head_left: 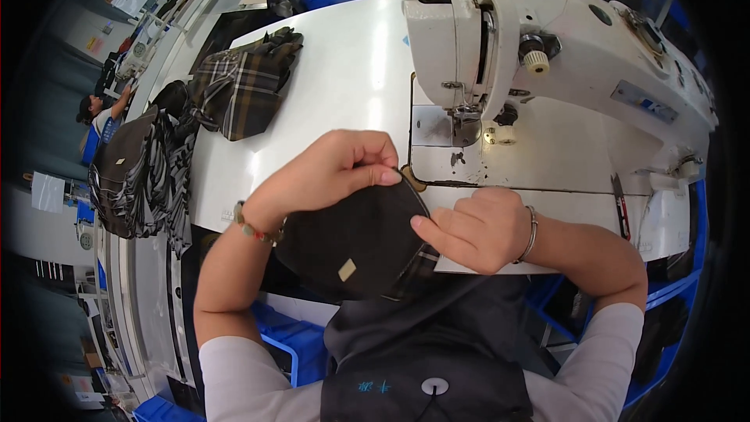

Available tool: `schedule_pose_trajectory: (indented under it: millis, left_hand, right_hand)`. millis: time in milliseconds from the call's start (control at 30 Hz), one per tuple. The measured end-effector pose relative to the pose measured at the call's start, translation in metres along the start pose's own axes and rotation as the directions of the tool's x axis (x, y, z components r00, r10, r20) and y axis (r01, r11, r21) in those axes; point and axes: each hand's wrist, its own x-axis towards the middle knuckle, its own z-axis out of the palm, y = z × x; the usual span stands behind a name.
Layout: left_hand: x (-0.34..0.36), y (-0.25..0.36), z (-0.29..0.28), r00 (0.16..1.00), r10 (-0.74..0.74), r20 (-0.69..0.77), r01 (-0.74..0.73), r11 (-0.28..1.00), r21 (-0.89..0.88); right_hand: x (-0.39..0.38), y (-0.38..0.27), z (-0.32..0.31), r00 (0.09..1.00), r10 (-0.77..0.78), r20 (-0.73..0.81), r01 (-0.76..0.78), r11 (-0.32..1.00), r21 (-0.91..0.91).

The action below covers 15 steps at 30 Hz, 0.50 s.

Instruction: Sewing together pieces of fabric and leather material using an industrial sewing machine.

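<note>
My left hand (351, 168) pinches the upper edge of a dark brown fabric piece (344, 234), which has a small pale diamond patch (347, 270) and a plaid strip at its right side. My right hand (476, 227) grips the same piece's right edge, thumb on top, fingers curled. The piece is held at the front edge of the white table (344, 62), just below and left of the sewing machine's needle and presser foot (467, 116). The white machine (570, 55) stands at the upper right. Red-and-black thread snips (621, 207) lie right of my right hand.
A plaid fabric bundle (242, 86) lies at the back left, beside a hanging pile of dark pieces (133, 172). Blue bins (289, 336) sit under the table and behind it. At far left a co-worker (101, 117) in a cap works at another machine.
</note>
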Motion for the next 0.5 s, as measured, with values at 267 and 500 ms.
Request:
schedule_pose_trajectory:
  millis: [267,500]
  left_hand:
    - [0.113,-0.045,-0.013,0.998,0.055,-0.04,-0.023,0.827,0.562]
    - [0.129,-0.044,0.009,0.854,0.492,-0.17,-0.276,0.705,0.653]
  right_hand:
    - [-0.017,0.021,0.035,0.839,0.473,0.269,-0.427,0.879,-0.212]
    - [-0.017,0.018,0.026,0.758,0.576,0.304,-0.502,0.814,-0.292]
